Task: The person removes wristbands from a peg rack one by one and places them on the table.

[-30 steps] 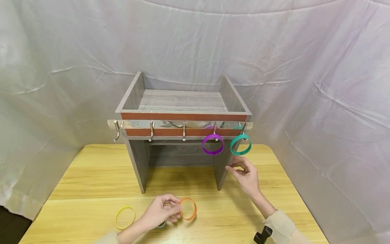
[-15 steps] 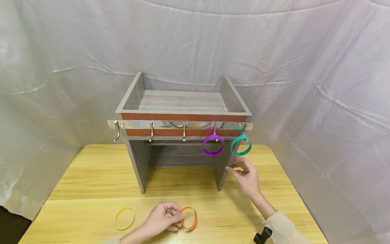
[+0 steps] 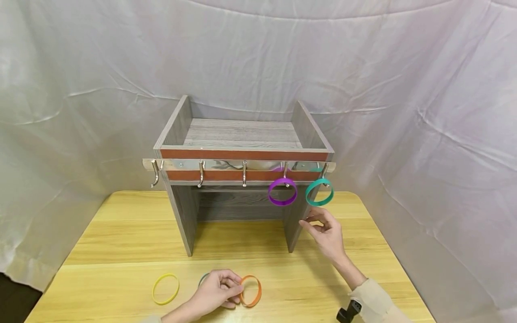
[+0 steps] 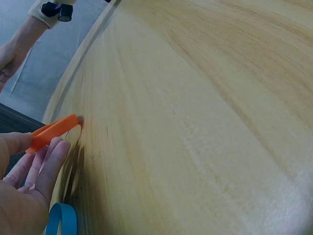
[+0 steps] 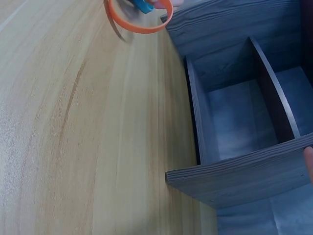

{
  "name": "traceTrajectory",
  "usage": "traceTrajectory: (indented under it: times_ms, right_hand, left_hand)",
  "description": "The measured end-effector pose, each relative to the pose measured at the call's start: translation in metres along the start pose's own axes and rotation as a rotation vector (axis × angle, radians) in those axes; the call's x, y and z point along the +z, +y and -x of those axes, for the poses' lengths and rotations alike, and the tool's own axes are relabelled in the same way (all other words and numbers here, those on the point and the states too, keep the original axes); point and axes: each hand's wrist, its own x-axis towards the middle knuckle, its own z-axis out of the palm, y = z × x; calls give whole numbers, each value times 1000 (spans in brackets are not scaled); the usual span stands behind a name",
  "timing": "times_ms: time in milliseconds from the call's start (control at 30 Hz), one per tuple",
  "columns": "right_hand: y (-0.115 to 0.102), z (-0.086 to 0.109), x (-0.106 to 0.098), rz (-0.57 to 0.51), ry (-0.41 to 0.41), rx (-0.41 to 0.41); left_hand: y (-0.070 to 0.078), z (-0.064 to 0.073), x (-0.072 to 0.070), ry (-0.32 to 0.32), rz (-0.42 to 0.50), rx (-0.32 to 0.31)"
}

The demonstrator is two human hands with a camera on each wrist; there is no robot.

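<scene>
My left hand (image 3: 214, 289) pinches an orange wristband (image 3: 251, 305) between thumb and fingers, low over the table. Part of a blue wristband (image 4: 69, 220) shows beside that palm; whether the hand holds it I cannot tell. A yellow wristband (image 3: 154, 294) lies to the left. My right hand (image 3: 328, 233) grips the front edge of the right side panel (image 3: 294, 229) of a grey wooden rack, just below the teal band; in the right wrist view only a fingertip (image 5: 309, 159) shows. A purple wristband (image 3: 282, 202) and a teal wristband (image 3: 319, 203) hang from the two right hooks.
The rack carries a metal hook rail (image 3: 222, 165) across its front; three hooks at left and middle bear nothing. Pale wooden table (image 3: 121, 233) lies under it. Grey cloth (image 3: 242, 58) hangs behind and at both sides. A black device (image 3: 348, 312) sits at the right wrist.
The left hand and the orange wristband have come down slightly toward the near table edge. A blue arc now shows above that hand rather than below it. The right hand has stayed put.
</scene>
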Motion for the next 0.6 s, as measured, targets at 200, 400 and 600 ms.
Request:
traceTrajectory:
  times_ms: [200, 400, 600]
  right_hand:
    - [1, 0, 1, -25, 20, -20]
    - [0, 1, 2, -19, 29, -20]
    - [0, 0, 1, 10, 7, -18]
  left_hand:
    - [-1, 0, 1, 20, -8, -8]
    - [-2, 1, 0, 38, -32, -18]
    - [0, 1, -1, 37, -57, -17]
